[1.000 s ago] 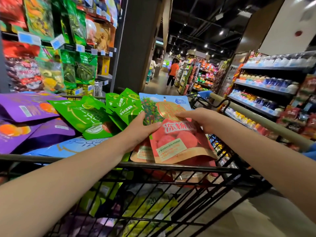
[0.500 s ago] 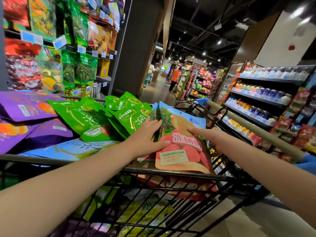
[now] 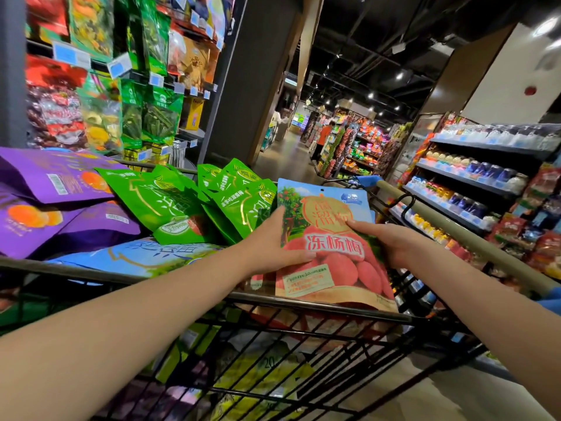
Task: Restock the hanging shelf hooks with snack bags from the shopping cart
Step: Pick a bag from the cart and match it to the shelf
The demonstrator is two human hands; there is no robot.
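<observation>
A stack of red-and-blue snack bags (image 3: 331, 262) with red berries printed on the front stands over the near rim of the black wire shopping cart (image 3: 303, 308). My left hand (image 3: 270, 244) grips the stack's left edge, thumb on the front. My right hand (image 3: 391, 241) holds its right side, fingers laid across the front. Green bags (image 3: 170, 202), purple bags (image 3: 51, 180) and a light blue bag (image 3: 145, 256) lie piled in the cart to the left. The hanging shelf hooks (image 3: 127, 74) with green and red bags are at the upper left.
The cart handle (image 3: 461, 238) runs along the right. A drinks shelf (image 3: 473, 183) lines the aisle's right side. A dark pillar (image 3: 252, 77) stands past the hook display. A person in orange (image 3: 324, 135) stands far down the aisle.
The red-and-blue stack tipped away, then came back more upright and a little higher in both hands. The view has swung slightly left.
</observation>
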